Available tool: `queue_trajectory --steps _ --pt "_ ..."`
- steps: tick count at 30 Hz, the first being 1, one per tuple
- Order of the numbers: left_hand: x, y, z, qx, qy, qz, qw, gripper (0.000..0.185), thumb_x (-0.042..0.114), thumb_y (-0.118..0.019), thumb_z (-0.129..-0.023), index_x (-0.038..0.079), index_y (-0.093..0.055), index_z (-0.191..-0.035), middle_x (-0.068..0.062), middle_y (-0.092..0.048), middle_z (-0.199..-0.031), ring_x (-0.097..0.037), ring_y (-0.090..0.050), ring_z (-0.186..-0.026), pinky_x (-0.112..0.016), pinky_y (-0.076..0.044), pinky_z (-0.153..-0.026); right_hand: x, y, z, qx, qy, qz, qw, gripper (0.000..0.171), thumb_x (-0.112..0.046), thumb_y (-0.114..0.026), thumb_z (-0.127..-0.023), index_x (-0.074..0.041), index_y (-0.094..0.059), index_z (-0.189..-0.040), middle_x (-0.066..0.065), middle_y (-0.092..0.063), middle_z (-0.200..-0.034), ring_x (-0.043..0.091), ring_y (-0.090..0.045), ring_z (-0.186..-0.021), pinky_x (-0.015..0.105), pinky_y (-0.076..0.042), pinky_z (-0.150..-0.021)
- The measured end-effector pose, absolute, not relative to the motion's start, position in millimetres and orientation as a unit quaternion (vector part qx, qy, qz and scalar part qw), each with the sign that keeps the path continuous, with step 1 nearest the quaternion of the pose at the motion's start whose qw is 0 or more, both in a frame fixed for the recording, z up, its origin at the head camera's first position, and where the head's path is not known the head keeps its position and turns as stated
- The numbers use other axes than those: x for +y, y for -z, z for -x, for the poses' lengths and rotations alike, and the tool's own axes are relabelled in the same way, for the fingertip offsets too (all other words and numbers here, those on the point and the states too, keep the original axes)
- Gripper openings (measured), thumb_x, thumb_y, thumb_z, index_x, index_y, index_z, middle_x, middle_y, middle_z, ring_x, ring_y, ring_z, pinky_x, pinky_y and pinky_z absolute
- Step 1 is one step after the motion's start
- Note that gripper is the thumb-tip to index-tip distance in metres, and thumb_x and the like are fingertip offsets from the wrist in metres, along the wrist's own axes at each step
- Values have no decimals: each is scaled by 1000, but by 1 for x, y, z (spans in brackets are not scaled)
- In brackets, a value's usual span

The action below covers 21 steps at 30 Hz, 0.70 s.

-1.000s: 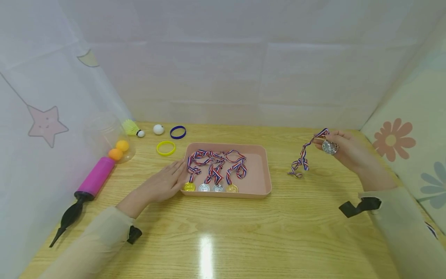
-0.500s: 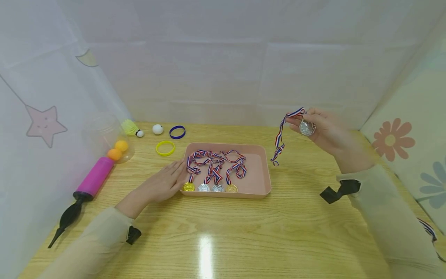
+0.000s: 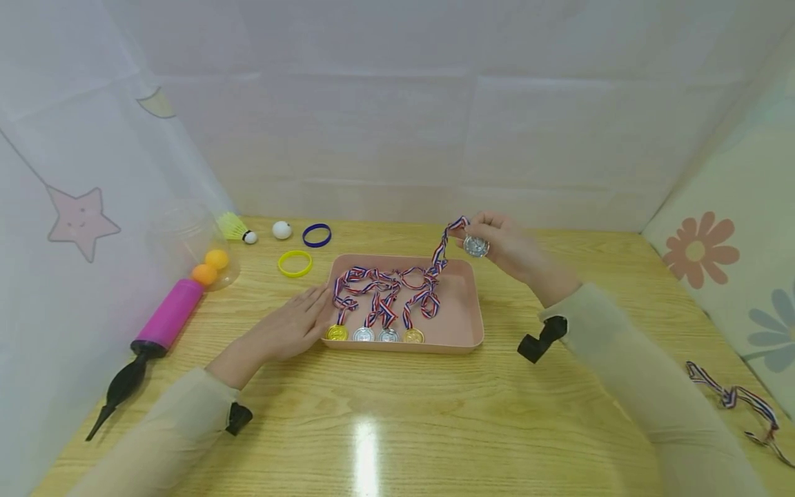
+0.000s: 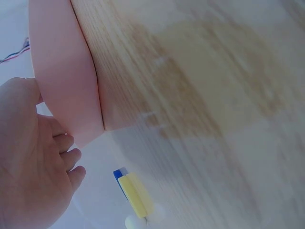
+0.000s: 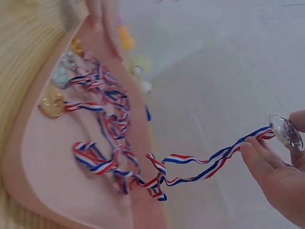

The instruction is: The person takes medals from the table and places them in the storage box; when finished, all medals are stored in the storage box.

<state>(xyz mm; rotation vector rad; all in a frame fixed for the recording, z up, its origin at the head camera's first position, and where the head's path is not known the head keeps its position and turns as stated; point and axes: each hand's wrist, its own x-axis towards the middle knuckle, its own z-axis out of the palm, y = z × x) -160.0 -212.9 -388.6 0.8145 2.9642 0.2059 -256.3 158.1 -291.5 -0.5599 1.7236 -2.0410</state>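
My right hand pinches a silver medal above the back right of a pink tray. Its red, white and blue ribbon hangs down to the left over the tray. Inside the tray, along its front wall, lie a yellow-gold medal, two silver medals and a duller gold medal, ribbons bunched behind them. My left hand rests against the tray's left side; in the left wrist view its fingers touch the outer wall.
Left of the tray lie a yellow wristband, a blue wristband, a white ball and a shuttlecock. Farther left are orange balls in a clear container and a pink pump. Another striped ribbon lies at the right edge.
My right hand has carried the silver medal leftward from the right of the table, lifting then lowering it, to above the tray. The left hand has stayed in place.
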Motion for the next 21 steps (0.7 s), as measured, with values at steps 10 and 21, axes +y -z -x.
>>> queue_trajectory --steps 10,21 --pt "-213 389 160 961 -67 -267 30 59 28 -37 -99 -8 -20 -142 -23 -17 -148 -37 -14 -135 -47 -17 -108 155 345 242 766 569 177 243 15 -11 -53 -92 -3 -52 -79 4 -53 -79 15 -50 -72 31 -45 -67" --pt "-213 390 160 961 -79 -264 36 59 29 -37 -100 -7 -18 -143 -22 -15 -149 -34 -12 -136 -47 -16 -109 147 367 232 813 457 252 258 12 -11 -63 -87 -1 -62 -81 0 -57 -73 12 -49 -68 26 -43 -61"
